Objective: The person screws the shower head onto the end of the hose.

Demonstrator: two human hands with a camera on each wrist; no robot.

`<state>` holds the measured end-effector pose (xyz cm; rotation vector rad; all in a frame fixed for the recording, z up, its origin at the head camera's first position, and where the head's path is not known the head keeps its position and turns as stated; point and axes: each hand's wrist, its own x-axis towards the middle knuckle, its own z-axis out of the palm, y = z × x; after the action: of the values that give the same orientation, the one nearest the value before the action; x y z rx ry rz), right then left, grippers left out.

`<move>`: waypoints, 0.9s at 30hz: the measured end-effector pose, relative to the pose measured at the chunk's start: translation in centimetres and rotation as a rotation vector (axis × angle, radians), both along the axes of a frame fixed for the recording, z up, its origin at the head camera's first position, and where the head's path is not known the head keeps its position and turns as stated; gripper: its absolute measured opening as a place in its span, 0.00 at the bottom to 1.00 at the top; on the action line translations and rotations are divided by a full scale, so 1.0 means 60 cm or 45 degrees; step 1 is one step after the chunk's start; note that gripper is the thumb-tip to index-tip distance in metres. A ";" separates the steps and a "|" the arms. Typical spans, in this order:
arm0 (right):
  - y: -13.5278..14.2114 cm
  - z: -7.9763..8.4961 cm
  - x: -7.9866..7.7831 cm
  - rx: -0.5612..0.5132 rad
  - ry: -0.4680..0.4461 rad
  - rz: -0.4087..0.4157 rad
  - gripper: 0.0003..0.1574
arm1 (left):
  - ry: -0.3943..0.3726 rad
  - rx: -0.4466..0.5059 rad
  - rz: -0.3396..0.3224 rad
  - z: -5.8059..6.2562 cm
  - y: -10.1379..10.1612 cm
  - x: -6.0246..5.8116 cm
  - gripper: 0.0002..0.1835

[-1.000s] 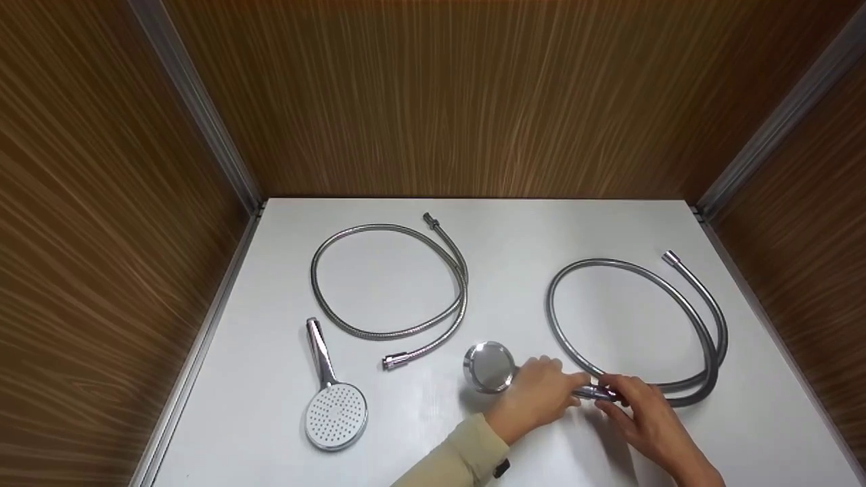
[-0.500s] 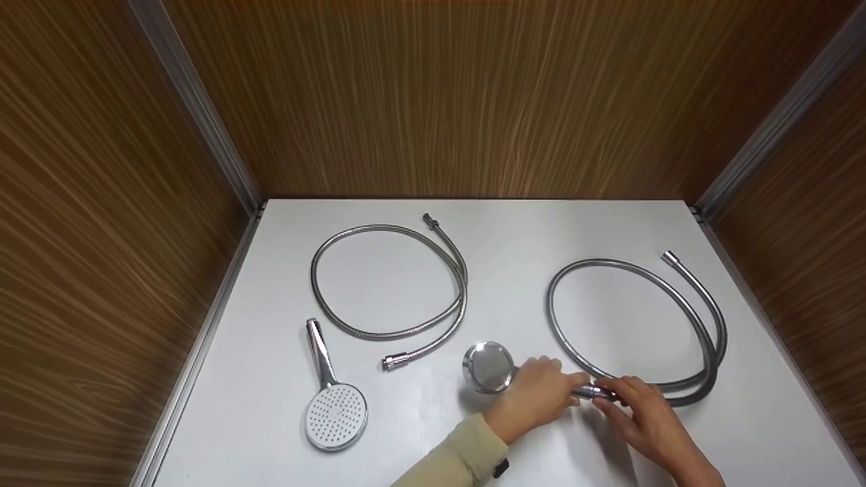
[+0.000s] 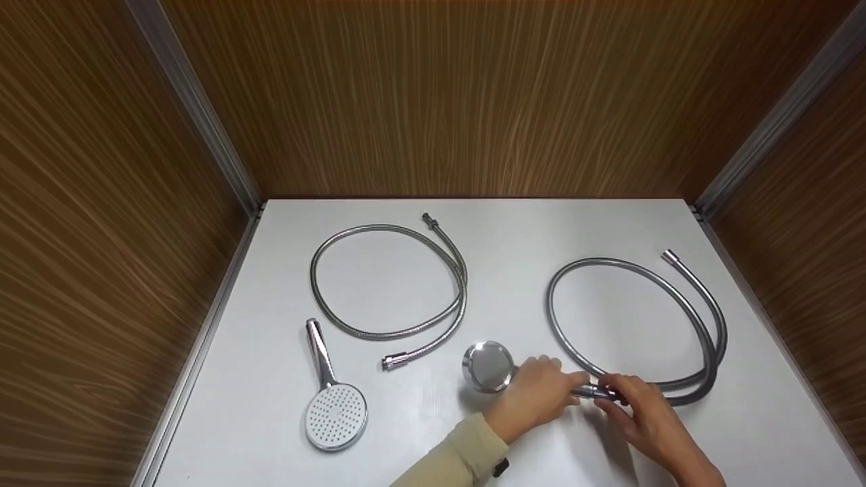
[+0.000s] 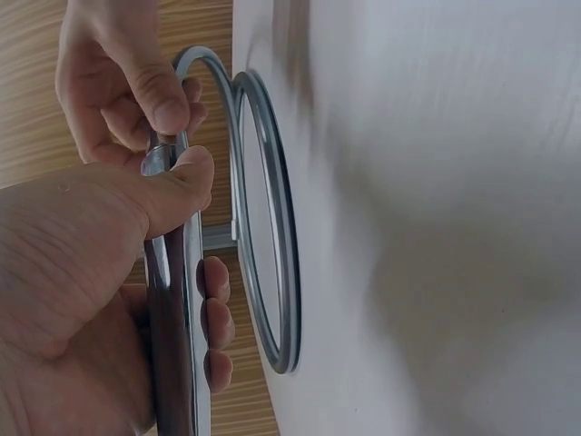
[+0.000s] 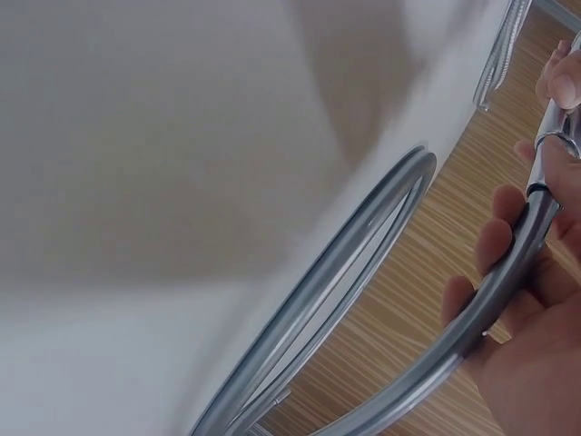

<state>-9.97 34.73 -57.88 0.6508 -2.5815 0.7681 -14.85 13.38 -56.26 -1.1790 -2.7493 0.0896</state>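
Note:
My left hand [image 3: 531, 399] grips the handle of a chrome shower head [image 3: 488, 366], whose round head faces left. In the left wrist view, the fingers curl round the handle [image 4: 172, 309] and the thumb lies along it. My right hand [image 3: 643, 416] holds the end of a smooth grey shower hose [image 3: 550, 304]. Its thumb and fingers pinch the metal connector [image 5: 542, 168], which meets the handle's end. How far the two are threaded cannot be seen. From the hand the hose runs into a loop on the white table [image 3: 504, 284], its free end [image 3: 670, 257] at the back right.
A second shower head [image 3: 336, 416] lies face up at the left front, its spray plate showing. Behind it is a coiled metal hose [image 3: 389, 228] with two end fittings. Wood-grain panels [image 3: 433, 101] stand behind and at both sides of the table.
The fingers of my right hand shift slightly at the connector. My left hand and the shower head stay in place, and the other things lie as before.

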 end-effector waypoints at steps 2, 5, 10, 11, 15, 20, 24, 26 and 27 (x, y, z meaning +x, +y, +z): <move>0.001 0.000 0.000 0.004 0.019 0.005 0.25 | -0.018 -0.007 0.004 0.000 0.000 -0.001 0.16; 0.001 0.000 0.002 0.024 0.027 -0.027 0.22 | -0.042 -0.005 0.008 0.000 0.000 -0.002 0.16; -0.001 0.000 0.004 0.060 0.008 -0.091 0.19 | -0.061 0.010 0.011 -0.001 0.001 -0.003 0.17; -0.002 0.000 0.005 0.060 0.000 -0.095 0.20 | -0.066 0.012 0.014 -0.001 0.001 -0.003 0.17; -0.004 0.000 0.006 0.041 -0.056 -0.097 0.30 | -0.075 0.016 0.030 -0.002 0.002 -0.002 0.17; -0.005 0.000 0.007 0.042 -0.068 -0.092 0.33 | -0.016 0.019 0.025 -0.003 0.001 0.000 0.16; -0.004 -0.003 0.005 0.027 -0.014 -0.047 0.30 | -0.004 0.021 0.022 -0.003 -0.001 0.002 0.17; -0.003 -0.005 0.003 0.016 0.016 -0.023 0.29 | -0.013 0.019 0.022 -0.003 -0.001 0.002 0.16; -0.002 -0.005 0.003 0.009 0.026 -0.013 0.29 | -0.017 0.017 0.022 -0.003 -0.002 0.002 0.16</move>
<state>-9.82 34.58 -58.19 0.6442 -2.5679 0.7454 -14.73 13.27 -56.43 -1.1571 -2.7679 0.0657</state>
